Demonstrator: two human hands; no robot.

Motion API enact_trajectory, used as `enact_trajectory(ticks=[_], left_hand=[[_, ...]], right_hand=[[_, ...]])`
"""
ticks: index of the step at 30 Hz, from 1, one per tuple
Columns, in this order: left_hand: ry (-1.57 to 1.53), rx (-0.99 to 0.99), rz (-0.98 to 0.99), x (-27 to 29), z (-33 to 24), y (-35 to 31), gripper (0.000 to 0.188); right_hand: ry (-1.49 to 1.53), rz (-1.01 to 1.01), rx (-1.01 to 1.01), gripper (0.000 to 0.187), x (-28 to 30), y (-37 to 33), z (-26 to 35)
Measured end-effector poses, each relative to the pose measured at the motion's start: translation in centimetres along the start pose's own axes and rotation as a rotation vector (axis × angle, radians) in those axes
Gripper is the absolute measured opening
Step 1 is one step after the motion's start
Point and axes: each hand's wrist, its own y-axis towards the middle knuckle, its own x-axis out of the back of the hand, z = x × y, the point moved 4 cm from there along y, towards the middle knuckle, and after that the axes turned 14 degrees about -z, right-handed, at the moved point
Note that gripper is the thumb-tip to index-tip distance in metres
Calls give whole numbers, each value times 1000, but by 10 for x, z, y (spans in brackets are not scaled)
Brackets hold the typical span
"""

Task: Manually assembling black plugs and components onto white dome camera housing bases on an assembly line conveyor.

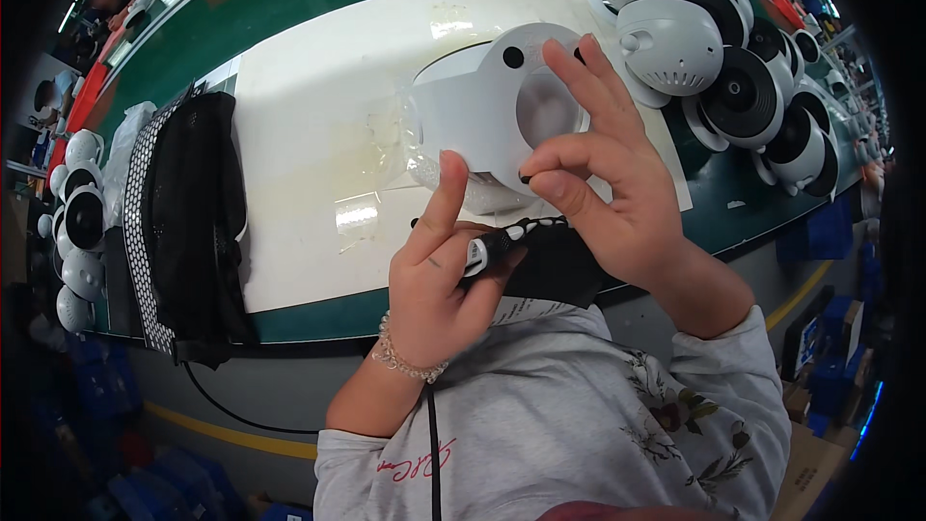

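Note:
A white round camera-like device [487, 111] with a grey circular face and a small dark hole is held up over the white mat [309, 135]. My right hand [608, 178] pinches a small dark piece between thumb and forefinger at the device's lower edge, its other fingers resting on the grey face. My left hand [444, 270] props the device from below with its raised forefinger and grips a dark pen-like tool [490, 253] in the palm. A clear plastic wrap [405, 145] hangs around the device's left side.
Several white and black dome devices [733, 68] crowd the right of the green bench [318, 323]. More of them [79, 232] stand at the far left. A black mesh bag [188, 222] with a dotted trim lies left of the mat. Blue bins sit on the floor below.

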Motion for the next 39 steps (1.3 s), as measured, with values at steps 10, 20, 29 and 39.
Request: enact_trajectory(ticks=[10, 20, 29, 39], left_hand=[[-15, -10, -3, 0, 1, -1, 18], [-9, -111, -47, -3, 5, -5, 23], [-7, -112, -24, -3, 3, -4, 24], [-47, -98, -30, -4, 2, -2, 23]], right_hand=[[-357, -19, 170, 39, 7, -19, 17], [-122, 59, 281, 14, -7, -17, 30], [-24, 94, 230, 12, -5, -10, 22], [-127, -100, 336, 12, -4, -21, 25]])
